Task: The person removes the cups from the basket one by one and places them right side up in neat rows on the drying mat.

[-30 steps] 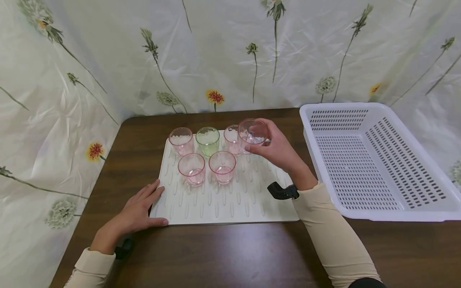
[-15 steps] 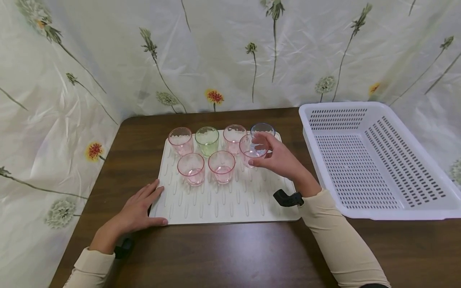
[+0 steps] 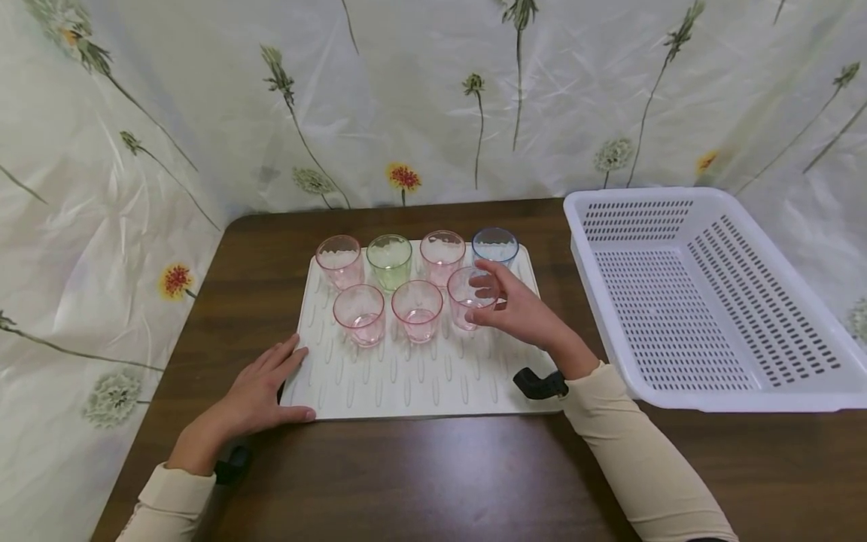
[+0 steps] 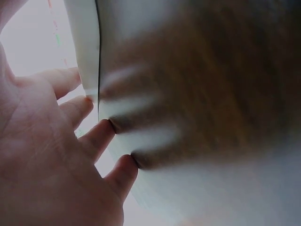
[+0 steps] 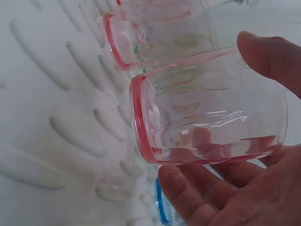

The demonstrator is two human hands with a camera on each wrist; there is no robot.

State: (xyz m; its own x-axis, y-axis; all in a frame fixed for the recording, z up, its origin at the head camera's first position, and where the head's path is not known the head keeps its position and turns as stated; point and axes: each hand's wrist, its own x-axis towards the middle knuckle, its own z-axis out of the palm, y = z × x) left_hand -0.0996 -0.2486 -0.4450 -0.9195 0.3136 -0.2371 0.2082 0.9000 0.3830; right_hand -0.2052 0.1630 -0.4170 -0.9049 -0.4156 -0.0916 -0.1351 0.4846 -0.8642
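Observation:
My right hand [image 3: 521, 312] holds a clear tumbler tinted pink [image 3: 460, 315], thumb on the near side and fingers round the far side. Its base sits close over the white ridged mat [image 3: 406, 388]. In the right wrist view the tumbler's coloured end [image 5: 141, 117] faces the mat's ridges. To its left are two similar pink tumblers [image 3: 417, 316]. Behind stand a pink tumbler [image 3: 341, 271], a green tumbler [image 3: 390, 271], another pink one and a blue tumbler [image 3: 496, 248]. My left hand [image 3: 254, 395] lies with spread fingers, its fingertips [image 4: 106, 125] at the mat's left edge.
A white perforated plastic basket [image 3: 799, 393] stands on the dark wooden table [image 3: 420, 482], right of the mat. A flower-patterned cloth [image 3: 406, 98] hangs behind the table and along its left side.
My right hand has brought the pink tumbler forward and down from beside the back row to the right end of the front row. The blue tumbler has come into sight. My left hand stays put.

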